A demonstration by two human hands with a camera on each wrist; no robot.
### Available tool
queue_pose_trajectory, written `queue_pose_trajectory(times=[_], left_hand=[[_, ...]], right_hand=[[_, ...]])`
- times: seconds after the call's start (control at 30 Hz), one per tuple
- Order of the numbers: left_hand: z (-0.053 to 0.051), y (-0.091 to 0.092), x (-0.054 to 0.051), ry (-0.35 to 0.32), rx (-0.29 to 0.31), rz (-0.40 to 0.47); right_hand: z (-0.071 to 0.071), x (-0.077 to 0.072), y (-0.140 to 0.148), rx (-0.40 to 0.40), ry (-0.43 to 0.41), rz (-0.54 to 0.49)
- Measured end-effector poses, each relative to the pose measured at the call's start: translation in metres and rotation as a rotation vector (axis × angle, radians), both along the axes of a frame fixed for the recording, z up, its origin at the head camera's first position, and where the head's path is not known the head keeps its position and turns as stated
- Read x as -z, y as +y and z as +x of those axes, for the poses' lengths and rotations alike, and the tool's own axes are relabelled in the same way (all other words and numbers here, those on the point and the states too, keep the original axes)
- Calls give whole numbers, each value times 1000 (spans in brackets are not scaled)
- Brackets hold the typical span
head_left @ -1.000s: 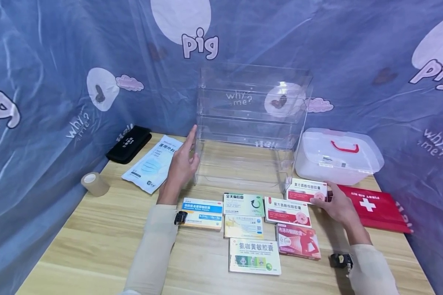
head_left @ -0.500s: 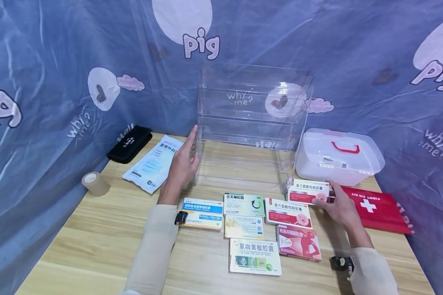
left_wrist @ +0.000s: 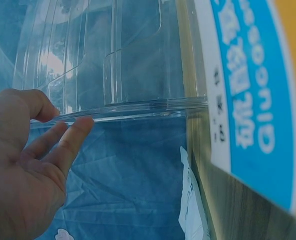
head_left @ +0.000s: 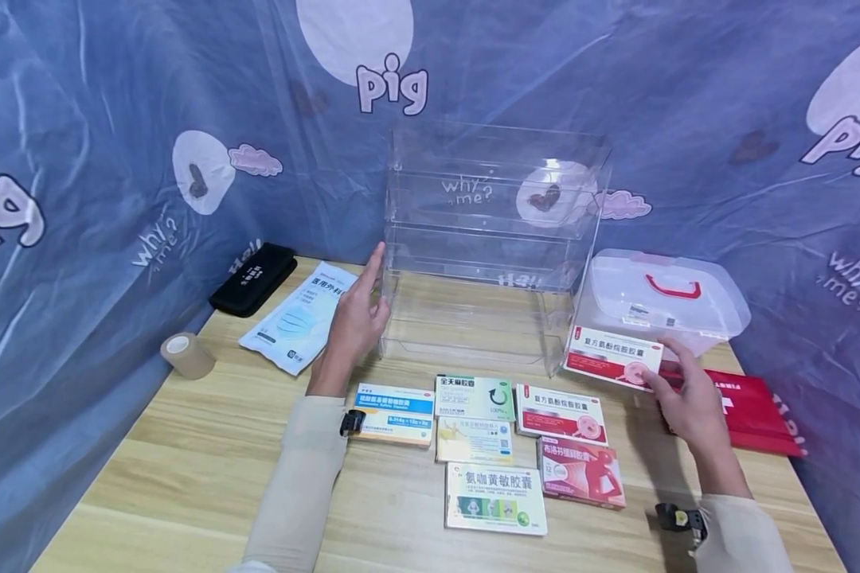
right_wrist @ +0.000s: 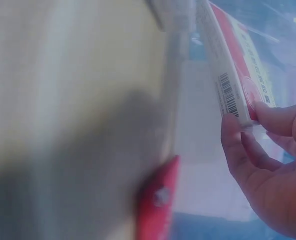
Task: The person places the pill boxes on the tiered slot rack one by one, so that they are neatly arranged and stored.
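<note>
My right hand [head_left: 695, 398] pinches a red-and-white medicine box [head_left: 614, 356] by its right end, thumb on the front face. The right wrist view shows that box [right_wrist: 237, 65] tilted, with a barcode on its side and fingertips under its near end. It is held up off the table, in front of the clear lidded case. My left hand [head_left: 358, 318] rests against the left side of a clear acrylic shelf [head_left: 480, 350], fingers mostly straight. In the left wrist view the thumb and fingers of the left hand [left_wrist: 33, 155] touch the shelf's edge.
Several medicine boxes lie in front of the shelf, including a blue-and-orange box [head_left: 394, 414] and a pink box [head_left: 580, 471]. A clear case with a red handle [head_left: 674, 286] and red pouch [head_left: 760, 414] stand right. Left are a mask packet [head_left: 294, 322], black case [head_left: 253, 278] and tape roll [head_left: 188, 356].
My right hand has lifted the red-and-white box off the table and moved it slightly right, with its face tilting. The left hand has stayed at the shelf's side.
</note>
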State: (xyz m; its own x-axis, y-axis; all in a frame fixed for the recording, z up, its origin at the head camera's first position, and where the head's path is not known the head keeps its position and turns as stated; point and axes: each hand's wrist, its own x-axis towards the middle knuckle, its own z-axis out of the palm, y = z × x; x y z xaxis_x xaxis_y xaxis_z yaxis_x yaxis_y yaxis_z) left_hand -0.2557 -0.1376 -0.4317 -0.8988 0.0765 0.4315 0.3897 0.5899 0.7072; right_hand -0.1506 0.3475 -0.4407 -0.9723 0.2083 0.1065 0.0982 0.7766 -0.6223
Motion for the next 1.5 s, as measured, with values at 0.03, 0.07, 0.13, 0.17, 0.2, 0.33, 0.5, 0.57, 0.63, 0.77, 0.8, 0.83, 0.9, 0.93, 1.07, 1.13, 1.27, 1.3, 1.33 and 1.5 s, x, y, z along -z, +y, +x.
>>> queue_pose_trajectory(times=[0.03,0.07,0.13,0.17,0.2,0.33,0.5,0.57,0.63,0.77,0.8,0.83,0.9,0.93,1.07,1.13,1.27,1.3,1.33,1.5], left_hand=[[0,0,0,0,1,-1],[0,-1,0,0,0,-2],[-1,-1,1,-2,1,-2],[-1,-1,1,-5,1,-4],[-1,-1,2,-5,0,-7],[0,-2,4,-1,-4,-20],[0,-2,5,10,-3,-25],[0,-2,5,18,-1,-23],[1,-3,6,19,-2,-26],[2,-3,6,10,-4,-34],[2,-4,6,4,-4,-35],[2,-4,6,1,-5,-35],[2,-4,6,-4,-6,-34],[2,-3,6,-4,-5,-32],[1,-2,5,-4,3,-13],[0,-2,4,-6,5,-2],[-1,0,2,-10,3,4],[-1,0,2,-11,5,4],[-1,0,2,-13,4,1],[0,0,0,-22,-4,-8]], right_hand=[[1,-3,0,6,18,11],[1,-7,0,11,33,13],[2,-15,0,18,94,14],[2,-20,-2,25,134,14],[2,-24,-3,34,170,19],[1,-42,-13,92,288,-18],[-8,-67,-27,156,387,-79],[-13,-77,-30,168,434,-74],[-19,-86,-34,175,479,-92],[-33,-103,-44,178,540,-114],[-36,-106,-47,175,549,-121],[-40,-110,-50,171,558,-123],[-48,-118,-57,162,575,-122],[-53,-122,-61,151,586,-130],[-73,-139,-77,101,621,-157],[-83,-148,-86,67,644,-187],[-103,-164,-105,16,686,-258],[-109,-168,-109,8,690,-280],[-114,-171,-113,1,691,-297],[-143,-187,-130,-7,659,-350]])
